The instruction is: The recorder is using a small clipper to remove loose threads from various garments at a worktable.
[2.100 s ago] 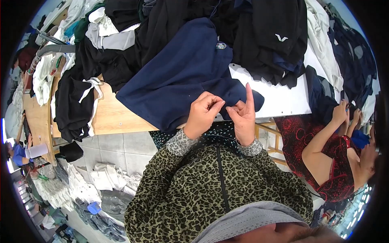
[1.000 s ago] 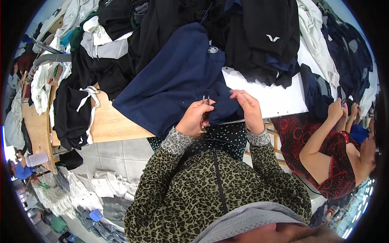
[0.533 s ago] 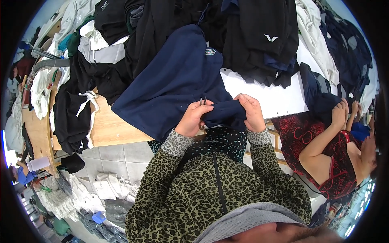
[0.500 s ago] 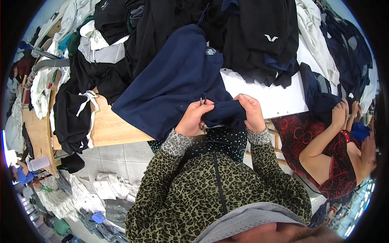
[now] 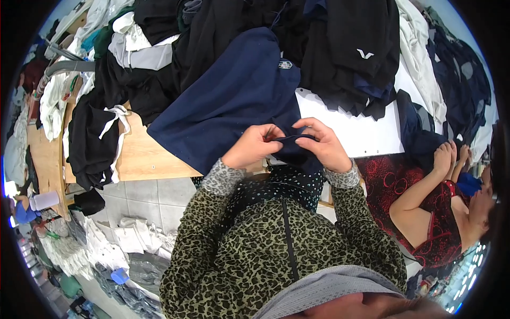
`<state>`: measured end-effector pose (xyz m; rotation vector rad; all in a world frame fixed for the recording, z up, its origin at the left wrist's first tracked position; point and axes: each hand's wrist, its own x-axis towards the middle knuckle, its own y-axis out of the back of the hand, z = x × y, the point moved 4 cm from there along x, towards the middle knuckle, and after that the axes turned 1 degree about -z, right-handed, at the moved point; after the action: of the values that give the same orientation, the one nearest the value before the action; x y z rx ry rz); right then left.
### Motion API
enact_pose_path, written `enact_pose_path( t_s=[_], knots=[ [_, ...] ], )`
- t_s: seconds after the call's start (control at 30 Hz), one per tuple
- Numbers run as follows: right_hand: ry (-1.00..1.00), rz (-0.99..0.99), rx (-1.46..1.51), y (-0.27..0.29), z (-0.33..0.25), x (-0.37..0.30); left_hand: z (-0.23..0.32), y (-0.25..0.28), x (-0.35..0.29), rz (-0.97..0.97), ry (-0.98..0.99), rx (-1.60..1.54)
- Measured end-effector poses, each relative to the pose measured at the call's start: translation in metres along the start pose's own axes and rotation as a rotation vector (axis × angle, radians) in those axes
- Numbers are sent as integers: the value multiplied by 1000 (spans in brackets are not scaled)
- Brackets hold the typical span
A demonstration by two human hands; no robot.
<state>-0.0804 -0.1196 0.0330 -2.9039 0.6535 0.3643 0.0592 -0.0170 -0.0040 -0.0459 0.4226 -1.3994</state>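
A navy garment point(image 5: 228, 90) with a small pale emblem lies spread over the table's front edge, its lower part drawn toward my body. My left hand point(image 5: 255, 145) pinches its edge between thumb and fingers. Close by on the right, my right hand point(image 5: 325, 148) holds the same edge at the thumb, with its forefinger raised and bent above the cloth. A short folded stretch of fabric runs between the two hands. The thin metal tips seen earlier at my left hand are not visible now; whether that hand still has the tool is hidden.
Piled black garments point(image 5: 361, 37) cover the table's back, with a white board point(image 5: 366, 130) under them. Wooden tabletop point(image 5: 143, 159) shows at left, beside a black garment with white ties point(image 5: 95, 138). At right, a person in red-and-black clothing point(image 5: 419, 212) handles dark fabric. White bundles point(image 5: 138, 236) lie on the floor.
My hands have drawn closer together along the navy edge, and my right hand's fingers have shifted their hold. The pointed metal tips at my left hand have gone from sight.
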Motion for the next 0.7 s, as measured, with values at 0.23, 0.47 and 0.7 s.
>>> enact_pose_path(
  t_s=[0.23,0.47,0.7],
  knots=[
    [-42,-105,178,-32,17,-4,36,37,7,280,-334,445],
    [46,163,424,-53,25,-4,29,30,-4,543,-449,576],
    [158,212,566,-66,32,1,-21,4,-30,258,-14,-166]
  ],
)
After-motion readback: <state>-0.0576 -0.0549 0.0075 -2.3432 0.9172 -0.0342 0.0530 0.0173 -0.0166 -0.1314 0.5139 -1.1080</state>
